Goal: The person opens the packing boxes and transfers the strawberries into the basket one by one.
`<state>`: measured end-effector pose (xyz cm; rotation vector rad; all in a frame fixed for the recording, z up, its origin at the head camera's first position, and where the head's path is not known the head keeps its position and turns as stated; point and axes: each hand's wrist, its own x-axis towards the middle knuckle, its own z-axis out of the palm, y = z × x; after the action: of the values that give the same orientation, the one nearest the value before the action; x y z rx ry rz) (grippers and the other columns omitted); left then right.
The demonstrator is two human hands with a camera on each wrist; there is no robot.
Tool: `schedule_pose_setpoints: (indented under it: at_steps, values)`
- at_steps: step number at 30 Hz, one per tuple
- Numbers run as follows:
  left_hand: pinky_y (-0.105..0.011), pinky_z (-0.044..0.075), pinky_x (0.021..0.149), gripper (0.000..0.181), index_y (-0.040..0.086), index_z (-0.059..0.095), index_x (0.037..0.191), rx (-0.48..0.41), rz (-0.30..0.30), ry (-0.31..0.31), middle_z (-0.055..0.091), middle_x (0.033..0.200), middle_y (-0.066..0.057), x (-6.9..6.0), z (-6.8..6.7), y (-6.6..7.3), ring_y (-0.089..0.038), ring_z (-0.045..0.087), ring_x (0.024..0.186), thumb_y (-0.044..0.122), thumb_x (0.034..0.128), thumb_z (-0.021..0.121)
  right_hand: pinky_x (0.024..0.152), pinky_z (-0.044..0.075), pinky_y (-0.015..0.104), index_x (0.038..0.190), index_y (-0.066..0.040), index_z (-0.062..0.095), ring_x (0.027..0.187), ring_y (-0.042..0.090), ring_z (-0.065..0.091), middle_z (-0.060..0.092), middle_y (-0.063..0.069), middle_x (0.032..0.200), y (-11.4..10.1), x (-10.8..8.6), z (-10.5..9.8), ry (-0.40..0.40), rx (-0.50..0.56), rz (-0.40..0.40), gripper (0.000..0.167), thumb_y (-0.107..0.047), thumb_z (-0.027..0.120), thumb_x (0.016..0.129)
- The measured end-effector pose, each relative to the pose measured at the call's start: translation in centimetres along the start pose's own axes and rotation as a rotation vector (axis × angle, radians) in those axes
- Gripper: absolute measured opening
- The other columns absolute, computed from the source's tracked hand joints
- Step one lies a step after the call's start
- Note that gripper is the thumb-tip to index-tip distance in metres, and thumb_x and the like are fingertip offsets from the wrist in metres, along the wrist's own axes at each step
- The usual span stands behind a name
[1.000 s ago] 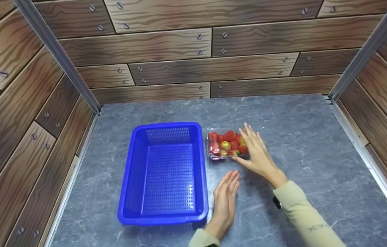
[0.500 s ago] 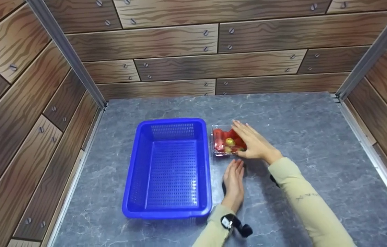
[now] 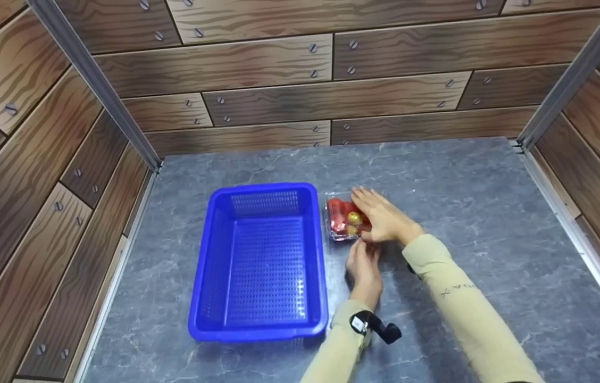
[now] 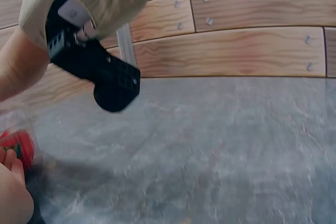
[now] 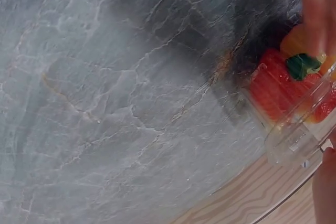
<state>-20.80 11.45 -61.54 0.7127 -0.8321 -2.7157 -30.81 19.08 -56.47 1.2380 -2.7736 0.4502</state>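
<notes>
A clear plastic punnet (image 3: 335, 226) stands on the grey tabletop, with red strawberries and several yellow-green fruits inside. My right hand (image 3: 386, 215) lies across its right part, fingers fairly straight toward the far edge and thumb near the front edge. The right wrist view catches the punnet's corner (image 5: 286, 142) and the fruit (image 5: 273, 87) beside blurred fingers. At the punnet's near side is my left hand (image 3: 365, 271), its fingertips partly under the right thumb. In the left wrist view those fingers (image 4: 16, 169) touch or nearly touch the punnet. The right hand hides part of the fruit.
Left of the punnet stands a blue perforated plastic basket (image 3: 258, 336), its near wall beside my left forearm. Wood-patterned walls (image 3: 268, 101) and metal edge strips (image 3: 560, 213) bound the tabletop (image 3: 470, 197) at the back and sides.
My right hand has moved left over the punnet, covering more of it. The left hand has come up from the basket's near right corner to the punnet's front. The basket stays put.
</notes>
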Motion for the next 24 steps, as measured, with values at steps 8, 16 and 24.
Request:
schedule_pose_setpoints:
  at_steps: [8, 16, 24]
  values:
    - [-0.039, 0.054, 0.082, 0.02, 0.006, 0.058, 0.082, 0.029, 0.009, 0.025, 0.064, 0.083, -0.003, 0.4, 0.72, 0.07, -0.015, 0.062, 0.075, -0.006, 0.0942, 0.048, 0.115, 0.017, 0.057, 0.142, 0.014, 0.04, 0.141, 0.047, 0.03, 0.031, 0.032, 0.152, -0.29, 0.2, -0.61, -0.007, -0.016, 0.036, 0.092, -0.031, 0.074, 0.069]
    - [-0.038, 0.055, 0.078, 0.019, 0.007, 0.052, 0.082, 0.101, 0.082, 0.0, 0.064, 0.085, -0.002, 0.6, 0.76, -0.41, -0.017, 0.064, 0.075, -0.006, 0.0955, 0.048, 0.115, 0.018, 0.057, 0.138, 0.013, 0.046, 0.139, 0.047, 0.034, 0.035, 0.033, 0.149, -0.35, 0.44, -0.87, 0.001, 0.0, 0.036, 0.091, -0.032, 0.078, 0.065]
    - [-0.045, 0.056, 0.08, 0.016, 0.001, 0.048, 0.09, 0.204, 0.136, -0.033, 0.064, 0.09, -0.006, 0.74, 0.61, -0.42, -0.022, 0.066, 0.079, -0.012, 0.0923, 0.039, 0.113, 0.02, 0.06, 0.139, 0.011, 0.046, 0.138, 0.048, 0.035, 0.036, 0.033, 0.149, 0.12, 0.3, -0.96, -0.015, 0.0, -0.004, 0.088, -0.037, 0.072, 0.07]
